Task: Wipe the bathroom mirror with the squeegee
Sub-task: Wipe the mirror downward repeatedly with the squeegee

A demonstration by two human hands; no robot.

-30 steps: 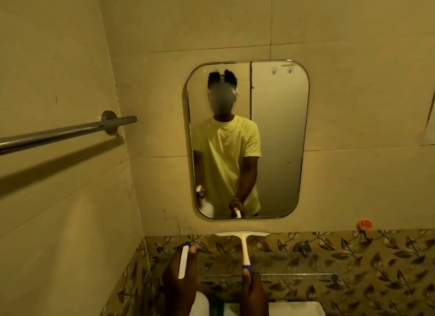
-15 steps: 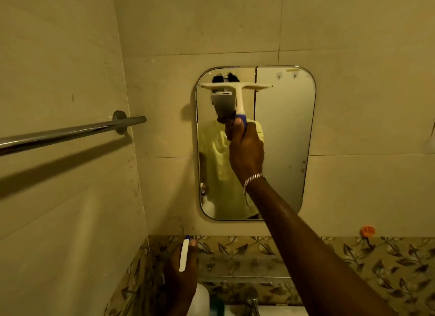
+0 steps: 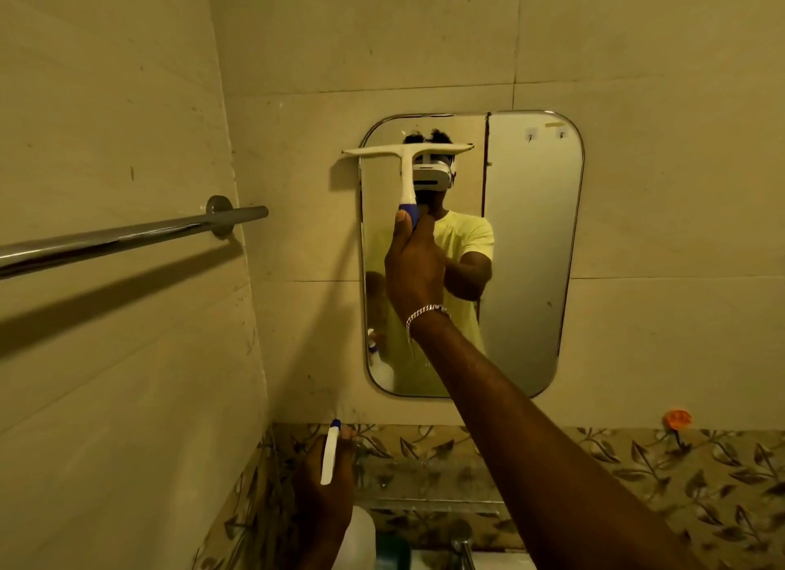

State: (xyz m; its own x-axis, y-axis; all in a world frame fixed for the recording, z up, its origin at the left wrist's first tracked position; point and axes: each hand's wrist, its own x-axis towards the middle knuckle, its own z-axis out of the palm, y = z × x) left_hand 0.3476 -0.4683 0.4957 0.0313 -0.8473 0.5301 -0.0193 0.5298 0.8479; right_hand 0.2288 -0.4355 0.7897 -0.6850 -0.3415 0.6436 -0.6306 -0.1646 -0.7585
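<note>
A rounded rectangular mirror (image 3: 531,251) hangs on the tiled wall ahead. My right hand (image 3: 414,268) is raised and grips the blue end of a white squeegee (image 3: 408,157) by its handle. The squeegee's blade lies level across the mirror's upper left part, its left tip past the mirror's edge over the wall. My left hand (image 3: 325,497) is low at the bottom, closed around a white spray bottle (image 3: 331,452) with a blue tip.
A chrome towel bar (image 3: 127,236) juts from the left wall at chest height. Below the mirror runs a leaf-patterned tile band (image 3: 637,463) with an orange hook (image 3: 677,418). A tap (image 3: 463,544) and sink edge show at the bottom.
My right hand lifted the squeegee from below the mirror up to its top, then shifted it left and slightly down. The left hand stays low with the spray bottle.
</note>
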